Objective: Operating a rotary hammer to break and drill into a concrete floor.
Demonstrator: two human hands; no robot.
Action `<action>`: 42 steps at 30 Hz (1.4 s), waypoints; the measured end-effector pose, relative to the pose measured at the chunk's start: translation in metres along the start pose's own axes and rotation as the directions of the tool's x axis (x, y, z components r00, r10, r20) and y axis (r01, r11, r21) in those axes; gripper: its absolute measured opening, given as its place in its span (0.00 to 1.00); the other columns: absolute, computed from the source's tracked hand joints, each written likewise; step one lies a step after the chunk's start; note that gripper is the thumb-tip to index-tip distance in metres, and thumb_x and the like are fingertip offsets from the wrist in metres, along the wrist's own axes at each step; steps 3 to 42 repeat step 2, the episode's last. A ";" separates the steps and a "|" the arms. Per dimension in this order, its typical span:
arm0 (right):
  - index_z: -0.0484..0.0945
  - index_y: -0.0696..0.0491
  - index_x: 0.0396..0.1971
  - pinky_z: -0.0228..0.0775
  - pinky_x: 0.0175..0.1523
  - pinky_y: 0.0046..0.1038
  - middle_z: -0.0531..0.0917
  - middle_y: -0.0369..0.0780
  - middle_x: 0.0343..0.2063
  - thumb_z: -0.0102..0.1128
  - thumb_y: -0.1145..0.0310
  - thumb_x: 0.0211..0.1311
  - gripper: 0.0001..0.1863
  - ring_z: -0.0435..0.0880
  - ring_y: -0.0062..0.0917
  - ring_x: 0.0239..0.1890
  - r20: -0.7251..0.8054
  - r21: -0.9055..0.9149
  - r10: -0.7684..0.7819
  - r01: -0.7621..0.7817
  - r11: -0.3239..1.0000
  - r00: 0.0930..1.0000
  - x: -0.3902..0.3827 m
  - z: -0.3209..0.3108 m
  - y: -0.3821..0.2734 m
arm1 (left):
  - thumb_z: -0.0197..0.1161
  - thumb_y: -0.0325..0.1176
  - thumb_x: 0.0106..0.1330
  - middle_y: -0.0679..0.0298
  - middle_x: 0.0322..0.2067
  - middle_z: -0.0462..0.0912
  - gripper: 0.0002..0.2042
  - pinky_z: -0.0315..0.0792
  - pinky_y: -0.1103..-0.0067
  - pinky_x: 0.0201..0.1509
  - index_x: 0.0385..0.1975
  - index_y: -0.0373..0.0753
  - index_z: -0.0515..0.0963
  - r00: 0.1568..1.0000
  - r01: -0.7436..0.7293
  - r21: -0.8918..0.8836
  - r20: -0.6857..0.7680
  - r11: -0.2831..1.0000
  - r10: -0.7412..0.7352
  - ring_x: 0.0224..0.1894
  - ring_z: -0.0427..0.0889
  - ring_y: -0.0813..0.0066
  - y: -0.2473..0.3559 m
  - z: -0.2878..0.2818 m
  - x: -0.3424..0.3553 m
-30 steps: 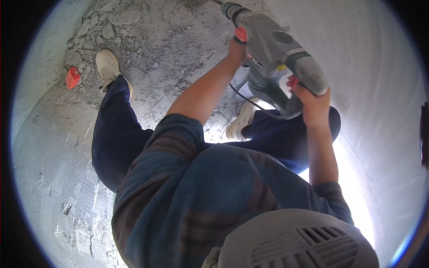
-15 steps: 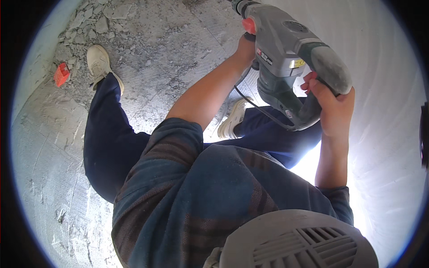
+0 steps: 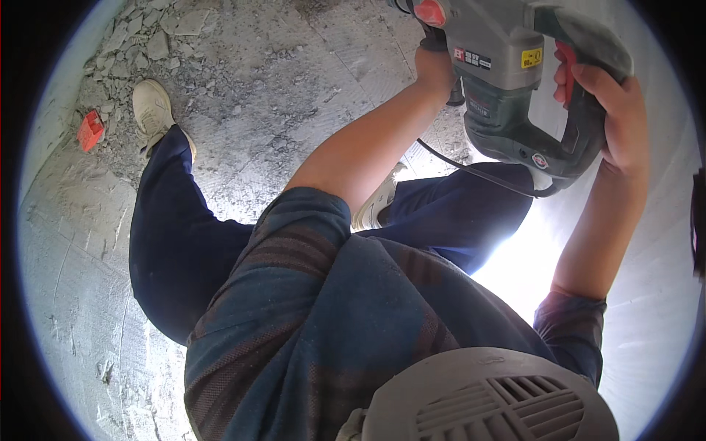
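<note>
A large grey and dark green rotary hammer drill [image 3: 489, 81] is held up at the upper right, its front end cut off by the top of the view. My right hand [image 3: 616, 110] is closed around its rear handle, fingers beside the red trigger [image 3: 565, 66]. Farther forward, my left hand [image 3: 435, 67] wraps the black side handle below a red knob [image 3: 429, 12]; its fingers are partly hidden. From the base of the handle a black cord [image 3: 478, 173] curves left toward my left forearm. The tool's bit is out of sight.
Broken rubble [image 3: 158, 44] lies on the dusty concrete floor [image 3: 309, 110] at the far left. A small red object [image 3: 90, 130] rests near my shoe [image 3: 153, 106]. A pale wall [image 3: 654, 242] rises on the right. A grey vented mask [image 3: 485, 397] shows at the bottom.
The drill has moved right and slightly up with both hands still on it. Its side now faces me more, and the red trigger has come into sight.
</note>
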State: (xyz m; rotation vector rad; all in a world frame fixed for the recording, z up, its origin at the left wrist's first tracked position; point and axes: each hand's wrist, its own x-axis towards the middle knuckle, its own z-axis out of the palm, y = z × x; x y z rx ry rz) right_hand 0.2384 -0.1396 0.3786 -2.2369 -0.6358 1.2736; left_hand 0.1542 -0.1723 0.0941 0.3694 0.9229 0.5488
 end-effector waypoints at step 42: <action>0.80 0.61 0.43 0.70 0.36 0.24 0.82 0.39 0.28 0.59 0.65 0.55 0.18 0.80 0.23 0.30 -0.027 -0.023 0.034 -0.034 0.999 0.999 0.014 -0.003 0.001 | 0.60 0.43 0.65 0.59 0.32 0.84 0.17 0.76 0.71 0.36 0.38 0.33 0.78 0.998 0.065 -0.121 -0.014 0.990 -0.067 0.37 0.85 0.67 0.001 0.002 0.007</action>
